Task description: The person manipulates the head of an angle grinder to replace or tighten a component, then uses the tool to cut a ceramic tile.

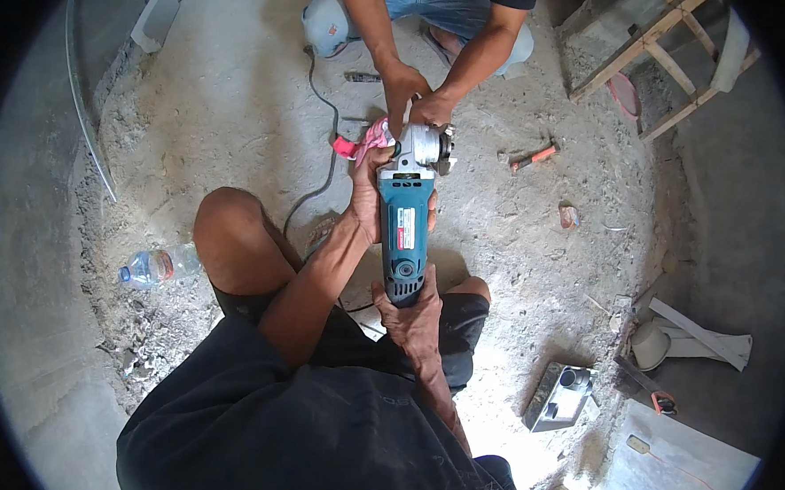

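A teal angle grinder (405, 215) with a grey metal head points away from me over my lap. My left hand (368, 195) is wrapped round its body near the head, the fingertips showing on the far side. At the rear end, my right hand (415, 322) grips the housing. A co-worker's hands (414, 93) reach in from the far side and touch the grinder's head, the fingers partly hidden behind it. Beside the head hangs a pink and white cloth (376, 139). The disc end (446, 148) faces right; its details are too small to tell.
A black cord (334, 144) curves over the dusty floor on the left. A plastic bottle (156, 268) lies by my left knee. To the right are an orange-handled hammer (535, 157), a wooden frame (655, 55), white pipe pieces (698, 339) and a handsaw (662, 402).
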`<state>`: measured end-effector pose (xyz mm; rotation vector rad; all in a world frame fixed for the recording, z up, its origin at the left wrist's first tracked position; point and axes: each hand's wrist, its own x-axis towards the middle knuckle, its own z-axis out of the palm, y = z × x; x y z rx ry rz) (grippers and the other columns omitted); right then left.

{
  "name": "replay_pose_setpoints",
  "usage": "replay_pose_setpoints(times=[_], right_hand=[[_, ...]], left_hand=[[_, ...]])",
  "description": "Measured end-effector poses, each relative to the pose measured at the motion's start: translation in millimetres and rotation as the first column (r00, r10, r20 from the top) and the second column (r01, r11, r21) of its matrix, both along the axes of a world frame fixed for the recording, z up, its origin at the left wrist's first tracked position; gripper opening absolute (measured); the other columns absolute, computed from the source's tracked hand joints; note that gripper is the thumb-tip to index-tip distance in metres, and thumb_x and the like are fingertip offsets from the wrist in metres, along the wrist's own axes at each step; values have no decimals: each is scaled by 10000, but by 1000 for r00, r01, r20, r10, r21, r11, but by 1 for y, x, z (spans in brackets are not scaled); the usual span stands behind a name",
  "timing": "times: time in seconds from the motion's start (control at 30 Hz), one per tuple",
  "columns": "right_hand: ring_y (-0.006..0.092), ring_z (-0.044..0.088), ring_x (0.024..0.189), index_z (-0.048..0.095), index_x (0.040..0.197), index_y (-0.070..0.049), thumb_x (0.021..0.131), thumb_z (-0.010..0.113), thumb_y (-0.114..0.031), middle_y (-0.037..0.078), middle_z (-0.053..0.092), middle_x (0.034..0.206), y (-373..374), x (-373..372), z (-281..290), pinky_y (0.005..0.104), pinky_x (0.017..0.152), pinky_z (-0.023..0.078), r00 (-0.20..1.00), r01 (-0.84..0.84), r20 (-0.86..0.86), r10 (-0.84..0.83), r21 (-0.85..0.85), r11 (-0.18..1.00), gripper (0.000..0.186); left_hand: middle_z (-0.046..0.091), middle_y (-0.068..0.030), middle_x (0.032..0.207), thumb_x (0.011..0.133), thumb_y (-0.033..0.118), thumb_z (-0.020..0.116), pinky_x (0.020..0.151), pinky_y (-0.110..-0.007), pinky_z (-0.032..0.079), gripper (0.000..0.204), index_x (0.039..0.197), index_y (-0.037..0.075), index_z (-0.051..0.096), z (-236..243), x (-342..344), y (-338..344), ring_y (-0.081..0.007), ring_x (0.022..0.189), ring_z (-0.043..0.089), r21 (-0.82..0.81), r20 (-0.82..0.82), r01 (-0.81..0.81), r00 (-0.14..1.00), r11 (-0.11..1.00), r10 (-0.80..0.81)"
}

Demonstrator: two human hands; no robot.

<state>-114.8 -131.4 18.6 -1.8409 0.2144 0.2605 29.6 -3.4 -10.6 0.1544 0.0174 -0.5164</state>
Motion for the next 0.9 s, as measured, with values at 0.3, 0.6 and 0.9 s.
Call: replay_pose_setpoints(times=[0.3, 0.6, 0.9], right_hand=[[153, 644, 800, 528, 1164, -70, 784, 847, -247, 91, 693, 927, 1, 1, -3, 339, 760, 552, 1000, 10, -18, -11, -28, 1000, 527], [154, 657, 803, 531, 1156, -53, 785, 850, -271, 107, 705, 933, -1, 0, -2, 331, 753, 554, 1000, 11, 12, -11, -12, 1000, 535], [195, 705, 829, 539, 1152, -35, 779, 853, -307, 149, 717, 941, -6, 6, 4, 354, 747, 567, 999, -8, -34, 7, -49, 999, 559]], left_hand=[[698, -199, 895, 792, 611, 612, 653, -525, 579, 696, 1109, -5, 668, 2, -1, 2, -345, 750, 700, -30, -22, 1, 1000, 1000, -1], [699, -184, 898, 790, 606, 621, 655, -521, 579, 682, 1097, -1, 670, 3, -1, 0, -333, 745, 699, -13, -11, 6, 1000, 1000, -6], [679, -177, 879, 791, 619, 602, 657, -519, 573, 691, 1082, -5, 663, -4, 0, 3, -341, 746, 686, 46, 60, 31, 998, 998, -33]])
